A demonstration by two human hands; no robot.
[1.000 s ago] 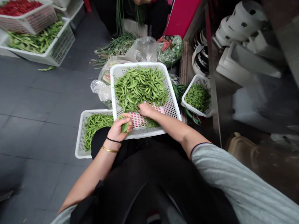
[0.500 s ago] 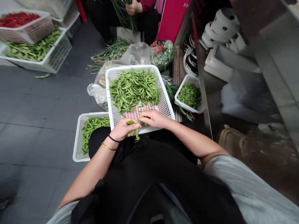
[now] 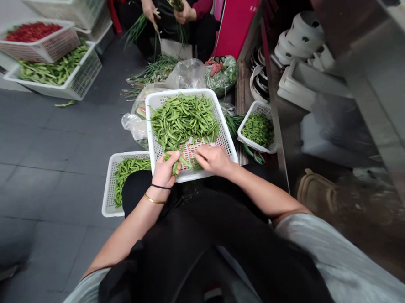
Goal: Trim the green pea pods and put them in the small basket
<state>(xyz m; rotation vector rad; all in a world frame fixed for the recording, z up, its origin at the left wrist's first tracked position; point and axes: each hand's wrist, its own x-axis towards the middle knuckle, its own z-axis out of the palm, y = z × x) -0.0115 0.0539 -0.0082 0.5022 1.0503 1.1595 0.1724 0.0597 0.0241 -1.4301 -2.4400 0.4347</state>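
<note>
Left hand (image 3: 167, 170) partly hides the green pods (image 3: 185, 162) it grips.

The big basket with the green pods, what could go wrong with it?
Most pods are heaped on the far side, so a bump from the knees might tip the basket. A pod poking out of the left hand could drop. Loose green bits could mix with the pods.

Soft light dims across the floor (image 3: 68, 150) toward the lower left edge, which seems smeared.
</note>
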